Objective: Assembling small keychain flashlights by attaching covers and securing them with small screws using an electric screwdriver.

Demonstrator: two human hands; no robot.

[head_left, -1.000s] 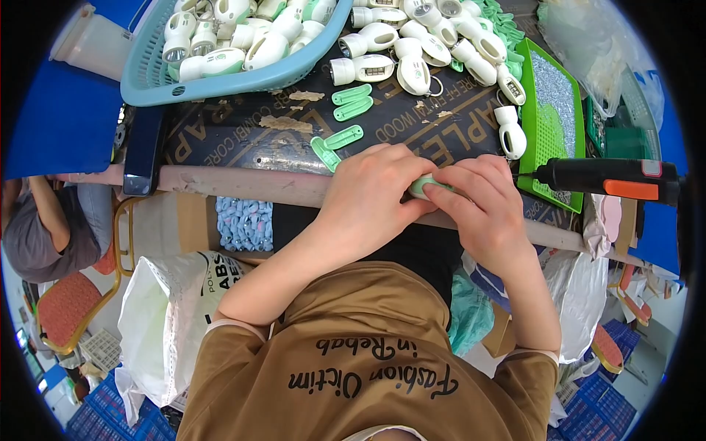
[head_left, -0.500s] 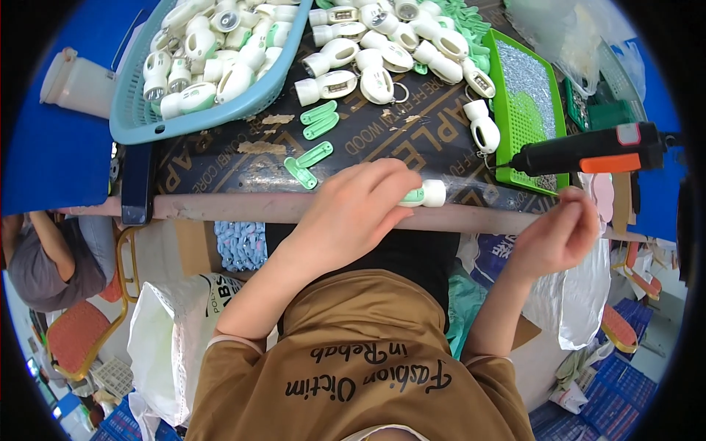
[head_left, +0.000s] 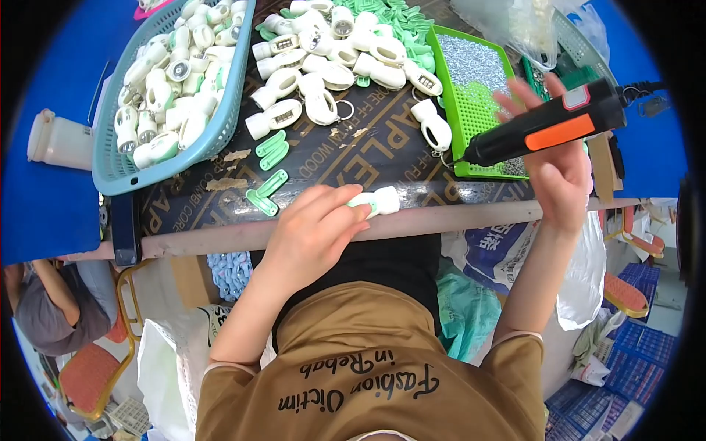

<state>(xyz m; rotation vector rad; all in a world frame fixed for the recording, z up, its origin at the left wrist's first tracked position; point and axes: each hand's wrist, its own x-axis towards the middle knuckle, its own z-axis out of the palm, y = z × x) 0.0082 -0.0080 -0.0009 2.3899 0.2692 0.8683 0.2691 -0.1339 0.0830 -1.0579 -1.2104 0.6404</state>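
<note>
My left hand (head_left: 312, 229) is closed on a small white and green flashlight (head_left: 387, 201) at the table's near edge; its white head sticks out to the right. My right hand (head_left: 560, 180) is raised with spread fingers behind a black electric screwdriver (head_left: 544, 129) with an orange lever. The tool covers part of the palm, and no grip around it shows. Left of my left hand lie loose green cover pieces (head_left: 268, 192). A flashlight with a key ring (head_left: 432, 126) rests beside the green tray.
A blue basket (head_left: 237, 110) full of flashlights stands at the left. More flashlights (head_left: 320, 99) and green parts (head_left: 401, 26) are heaped at the back. The green tray (head_left: 471, 110) holds small silvery pieces. At the far left another person (head_left: 62, 301) sits.
My right hand has risen from below the screwdriver to behind it, its fingers going from curled to spread. My left hand keeps the flashlight. The whole view has shifted.
</note>
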